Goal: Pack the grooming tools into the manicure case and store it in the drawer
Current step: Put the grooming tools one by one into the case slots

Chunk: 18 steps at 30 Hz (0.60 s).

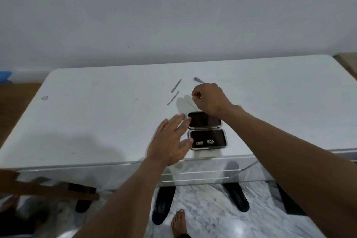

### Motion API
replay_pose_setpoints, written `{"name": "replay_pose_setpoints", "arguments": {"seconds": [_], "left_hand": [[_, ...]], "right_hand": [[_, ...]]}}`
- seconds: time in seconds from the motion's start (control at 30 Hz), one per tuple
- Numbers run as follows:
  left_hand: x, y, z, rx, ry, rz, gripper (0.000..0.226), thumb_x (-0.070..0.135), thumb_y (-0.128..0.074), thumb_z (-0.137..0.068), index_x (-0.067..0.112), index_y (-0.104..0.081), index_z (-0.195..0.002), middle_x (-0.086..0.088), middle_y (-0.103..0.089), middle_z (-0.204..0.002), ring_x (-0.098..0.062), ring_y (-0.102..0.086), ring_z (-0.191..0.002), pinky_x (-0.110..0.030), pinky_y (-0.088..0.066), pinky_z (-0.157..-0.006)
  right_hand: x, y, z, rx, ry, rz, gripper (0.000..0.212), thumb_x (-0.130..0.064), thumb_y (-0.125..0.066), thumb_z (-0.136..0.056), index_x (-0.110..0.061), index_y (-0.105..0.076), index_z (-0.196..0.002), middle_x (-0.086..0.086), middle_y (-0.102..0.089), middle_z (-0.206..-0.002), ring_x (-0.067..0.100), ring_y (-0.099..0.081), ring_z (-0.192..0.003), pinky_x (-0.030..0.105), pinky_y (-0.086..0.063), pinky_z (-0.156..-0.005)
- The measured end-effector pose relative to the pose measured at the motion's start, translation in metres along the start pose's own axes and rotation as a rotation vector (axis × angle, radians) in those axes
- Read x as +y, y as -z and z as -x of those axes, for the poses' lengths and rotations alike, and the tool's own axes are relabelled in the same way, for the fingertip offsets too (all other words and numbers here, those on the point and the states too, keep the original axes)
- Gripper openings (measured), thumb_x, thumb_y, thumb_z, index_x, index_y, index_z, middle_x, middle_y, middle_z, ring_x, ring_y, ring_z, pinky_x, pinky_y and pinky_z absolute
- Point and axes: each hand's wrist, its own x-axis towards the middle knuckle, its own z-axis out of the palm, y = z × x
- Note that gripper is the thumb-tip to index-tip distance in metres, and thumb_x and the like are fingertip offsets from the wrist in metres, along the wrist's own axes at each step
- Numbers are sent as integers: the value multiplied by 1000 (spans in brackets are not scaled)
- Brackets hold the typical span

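Observation:
The black manicure case (pixel 207 131) lies open on the white table (pixel 96 118), near its front edge. A small nail clipper (pixel 205 142) sits in the near half. My left hand (pixel 171 141) rests flat with spread fingers against the case's left side. My right hand (pixel 209 98) hovers just behind the case, fingers pinched on a thin metal tool (pixel 191 103) that slants down to the left. Two slim metal tools (pixel 176 85) (pixel 173 97) lie on the table to the left of that hand. A larger nail clipper (pixel 199 80) lies just beyond it.
A wall stands behind the table. A drawer front (pixel 195 175) shows under the table's front edge. Black slippers (pixel 163 205) and a bare foot (pixel 178 222) are on the marble floor below. A wooden chair part (pixel 48 189) juts in at the lower left.

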Motion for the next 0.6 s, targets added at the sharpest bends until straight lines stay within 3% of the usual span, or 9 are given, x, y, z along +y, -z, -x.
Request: {"name": "replay_pose_setpoints", "arguments": {"seconds": [0.13,0.23,0.47,0.6], "left_hand": [[0,0,-1,10,2,-6,65,51,-35,-91,21,-32,-149,-2,-32,-156,-18,-25,-145,-41,-20,-118],[-1,1,-2,-13,-5,-13,64,53,-32,-94,23,-27,-151,-2,-27,-158,-17,-20,-146,-37,-12,-119],[2,3,-2,-33,16,25,65,50,-37,-92,23,-29,-150,-2,-25,-159,-17,-17,-147,-40,-13,-120],[1,2,-3,-28,11,30,65,49,-39,-91,23,-30,-149,-3,-27,-158,-19,-19,-146,-41,-16,-119]], "right_hand": [[-8,-16,-42,-56,-61,60,21,-11,-51,-89,-5,-68,-100,13,-71,-106,33,-63,-100,36,-51,-86],[-12,-23,-64,-86,-99,110,24,-5,-49,-87,-2,-64,-105,15,-67,-109,35,-62,-100,37,-52,-85],[1,-24,-86,-61,-232,197,21,5,-47,-85,4,-58,-103,22,-49,-118,40,-54,-107,38,-45,-80],[7,-25,-93,-80,-264,171,15,7,-45,-85,-1,-56,-91,20,-49,-105,41,-56,-104,34,-39,-73]]}}
